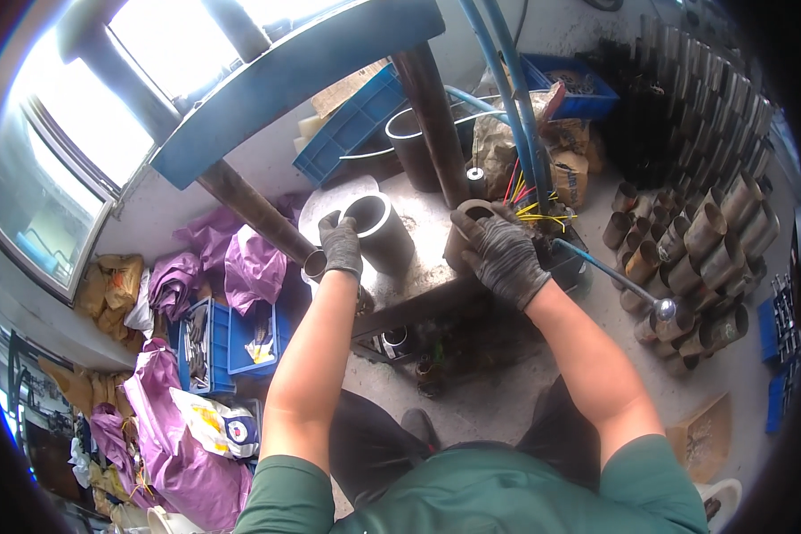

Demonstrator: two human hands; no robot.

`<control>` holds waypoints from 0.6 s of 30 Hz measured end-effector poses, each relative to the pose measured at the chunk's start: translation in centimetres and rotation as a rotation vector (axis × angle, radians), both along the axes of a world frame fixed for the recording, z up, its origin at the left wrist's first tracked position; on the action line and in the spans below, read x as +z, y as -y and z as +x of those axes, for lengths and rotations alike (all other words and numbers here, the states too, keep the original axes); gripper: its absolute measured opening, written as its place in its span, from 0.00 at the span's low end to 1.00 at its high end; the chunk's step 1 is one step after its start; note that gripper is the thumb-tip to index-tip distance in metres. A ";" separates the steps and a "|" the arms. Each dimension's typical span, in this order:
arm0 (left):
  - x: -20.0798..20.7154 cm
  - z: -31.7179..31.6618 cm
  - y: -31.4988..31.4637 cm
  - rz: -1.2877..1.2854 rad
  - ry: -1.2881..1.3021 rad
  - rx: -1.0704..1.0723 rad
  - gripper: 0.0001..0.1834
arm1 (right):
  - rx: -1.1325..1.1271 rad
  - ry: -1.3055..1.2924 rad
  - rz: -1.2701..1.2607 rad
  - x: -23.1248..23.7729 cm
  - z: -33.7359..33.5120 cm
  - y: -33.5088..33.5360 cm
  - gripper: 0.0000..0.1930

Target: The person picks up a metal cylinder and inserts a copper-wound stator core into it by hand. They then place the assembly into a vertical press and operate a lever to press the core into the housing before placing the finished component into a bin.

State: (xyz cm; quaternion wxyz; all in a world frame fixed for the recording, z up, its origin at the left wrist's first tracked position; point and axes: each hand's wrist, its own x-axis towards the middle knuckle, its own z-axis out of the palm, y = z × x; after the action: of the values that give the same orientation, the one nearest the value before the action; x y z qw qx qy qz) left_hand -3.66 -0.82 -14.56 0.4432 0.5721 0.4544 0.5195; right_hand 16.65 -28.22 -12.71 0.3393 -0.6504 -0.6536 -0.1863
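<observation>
Two short, thick-walled metal sleeves stand on the bright steel plate (pixel 432 233) of the press. My left hand (pixel 340 245), in a grey glove, has its fingers closed at the rim of the left sleeve (pixel 390 242), which is wide and has a shiny top edge. In a matching glove, my right hand (pixel 505 256) wraps around the top and side of the narrower, brownish right sleeve (pixel 457 252). Its fingers hide much of that sleeve. A larger dark cylinder (pixel 414 156) stands behind them, beside a press column (pixel 432 120).
The blue upper beam (pixel 303 84) spans overhead on dark columns. A blue lever with a ball knob (pixel 664 309) juts out at the right. Beyond it many metal tubes (pixel 685 254) are stacked on the floor. Blue bins (pixel 206 347) and purple sacks (pixel 173 423) lie at left.
</observation>
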 end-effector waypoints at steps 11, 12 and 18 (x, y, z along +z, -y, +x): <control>-2.1 -10.3 9.4 0.225 -0.452 0.019 0.16 | -0.125 -0.107 0.085 -1.6 1.6 -1.2 0.28; -2.9 -10.9 10.4 0.221 -0.478 -0.023 0.17 | -0.121 -0.129 0.096 -1.9 1.7 -1.5 0.30; -4.8 -11.8 11.9 0.247 -0.829 -0.064 0.13 | -0.102 -0.286 0.200 -3.8 0.9 -2.0 0.18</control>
State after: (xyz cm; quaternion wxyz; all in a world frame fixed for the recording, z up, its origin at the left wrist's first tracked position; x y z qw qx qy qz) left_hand -15.42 -12.76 -19.38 0.1671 0.7949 0.5104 0.2824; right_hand 17.51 -26.22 -16.49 0.4820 -0.6656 -0.5430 -0.1728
